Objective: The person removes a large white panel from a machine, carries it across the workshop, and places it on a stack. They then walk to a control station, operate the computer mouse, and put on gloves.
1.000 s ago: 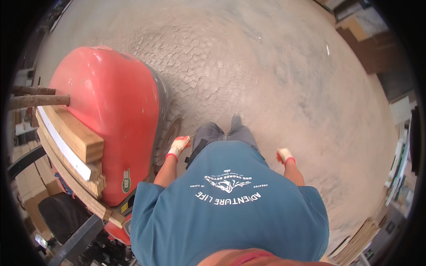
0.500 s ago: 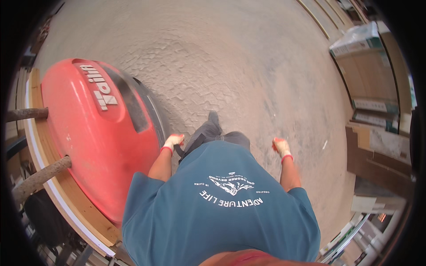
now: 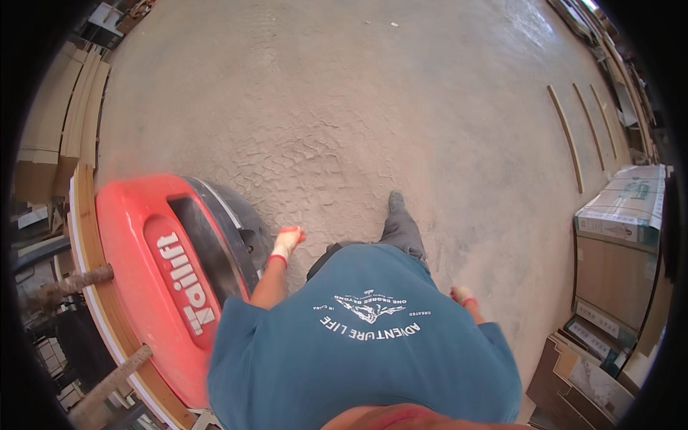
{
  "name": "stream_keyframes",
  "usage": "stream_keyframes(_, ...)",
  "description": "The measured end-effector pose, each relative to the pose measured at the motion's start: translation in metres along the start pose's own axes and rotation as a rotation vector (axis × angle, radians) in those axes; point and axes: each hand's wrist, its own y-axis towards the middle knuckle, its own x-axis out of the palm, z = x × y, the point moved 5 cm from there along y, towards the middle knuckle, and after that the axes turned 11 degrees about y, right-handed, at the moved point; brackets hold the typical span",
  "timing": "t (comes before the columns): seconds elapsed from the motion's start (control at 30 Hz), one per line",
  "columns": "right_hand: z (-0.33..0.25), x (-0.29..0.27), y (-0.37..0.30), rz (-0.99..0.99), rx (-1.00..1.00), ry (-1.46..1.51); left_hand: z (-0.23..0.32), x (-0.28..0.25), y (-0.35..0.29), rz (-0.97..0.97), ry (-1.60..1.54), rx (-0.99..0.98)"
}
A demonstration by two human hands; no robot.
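Observation:
My left hand [image 3: 288, 242] wears a white work glove with an orange-red coating and a red cuff. Its fingers are curled in, and nothing shows in them. It hangs in front of me, beside the dark end of a red forklift [image 3: 147, 244], without touching it. My right hand [image 3: 463, 294], in a matching glove, is low at my right side, partly behind my sleeve. The fingers I can see there look curled, with no object visible. Below both hands lies a dusty concrete floor [image 3: 344, 150], and one dark shoe [image 3: 395, 201] is forward on it.
Thick rusty bars [image 3: 118, 373] and a wooden board [image 3: 84, 208] stand along the forklift's left side. Long flat cartons [image 3: 75, 107] are stacked at far left. On the right are wrapped boxes [image 3: 620, 204], stacked panels [image 3: 573, 380] and thin wooden strips [image 3: 566, 136] on the floor.
I have stepped ahead, so the forklift and the right-hand boxes sit lower in view. My left hand has swung forward and my right hand has swung back toward my body.

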Motion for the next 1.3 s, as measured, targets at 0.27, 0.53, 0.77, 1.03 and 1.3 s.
stream_keyframes(0.27, -0.789, -0.044, -0.149, 0.317, -0.826, -0.151, -0.029, -0.024, 0.02, -0.206, 0.208, -0.661)
stream_keyframes(0.53, -1.142, 0.206, -0.234, 0.294, -1.152, -1.012, 0.268, -0.089, 0.271, -0.076, 0.034, -0.258)
stream_keyframes(0.77, -1.146, 0.33, -0.154, -0.166, -0.98, -1.673, 0.624, -0.287, 0.295, 0.29, -0.028, 0.4)
stream_keyframes(1.03, -1.394, 0.61, -0.186, -0.127, -0.341, -1.127, 0.559, -0.46, 0.409, 0.603, -0.689, -0.084)
stream_keyframes(1.3, -1.679, 1.191, -0.493, 0.063, -1.358, -2.045, 0.409, -0.416, 0.356, 0.41, -0.727, -0.706)
